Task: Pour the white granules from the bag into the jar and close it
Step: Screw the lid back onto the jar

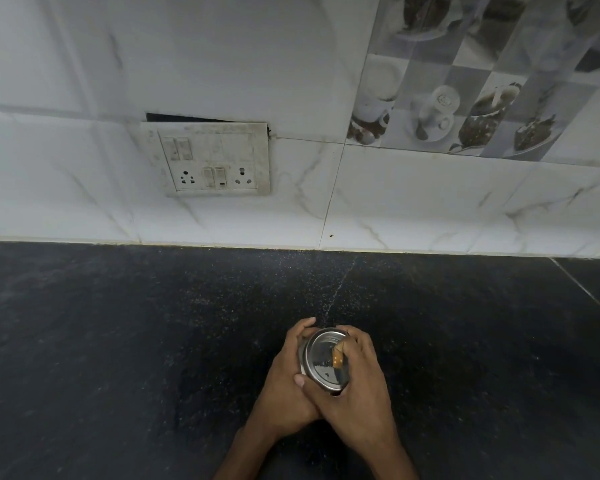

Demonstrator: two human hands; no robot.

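Your left hand wraps its fingers around the side of the jar, which stands on the dark counter near its front edge; your right hand curls over the shiny metal lid, fingers closed on its rim; the switchboard sits on the tiled wall behind.

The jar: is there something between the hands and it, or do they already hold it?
Nothing visible stands between. The left hand wraps the jar from its left side, the right hand from its right, fingers on it. A metal lid covers its top. No bag shows on the dark counter.
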